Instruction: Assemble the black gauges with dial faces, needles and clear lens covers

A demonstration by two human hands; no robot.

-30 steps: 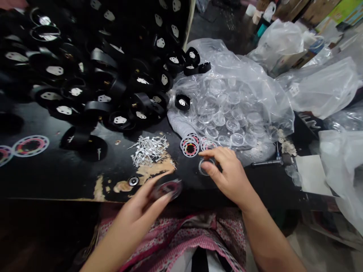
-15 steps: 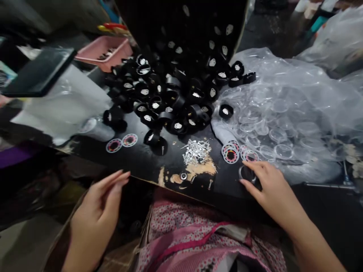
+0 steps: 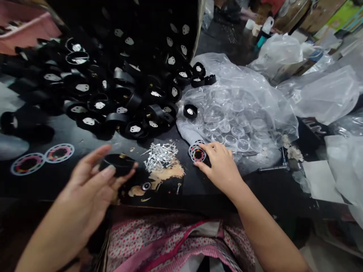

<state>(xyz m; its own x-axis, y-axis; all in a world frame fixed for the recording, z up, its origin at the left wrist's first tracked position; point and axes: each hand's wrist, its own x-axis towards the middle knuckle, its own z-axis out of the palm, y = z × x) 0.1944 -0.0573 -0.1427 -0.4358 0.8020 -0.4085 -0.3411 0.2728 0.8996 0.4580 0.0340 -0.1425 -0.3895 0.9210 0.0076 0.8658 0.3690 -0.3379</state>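
My left hand grips a black round case between thumb and fingers, just above the front part of the table. A small brass-coloured bit shows on the case's upper edge. On the right, my right hand has its thumb and forefinger on the edges of a printed dial disc at the front end of a fanned stack of discs. Between the hands lies a heap of small silvery pointers. Two more printed discs lie flat on the left.
A large pile of black round cases fills the back left. Clear plastic covers lie in a transparent bag behind my right hand. A small metal ring and screws sit near the front edge. A pink bin stands far left.
The view has turned to the right. My left hand, empty before, now has a black round case in it. My right hand has moved from a round object beside the discs onto the disc stack.
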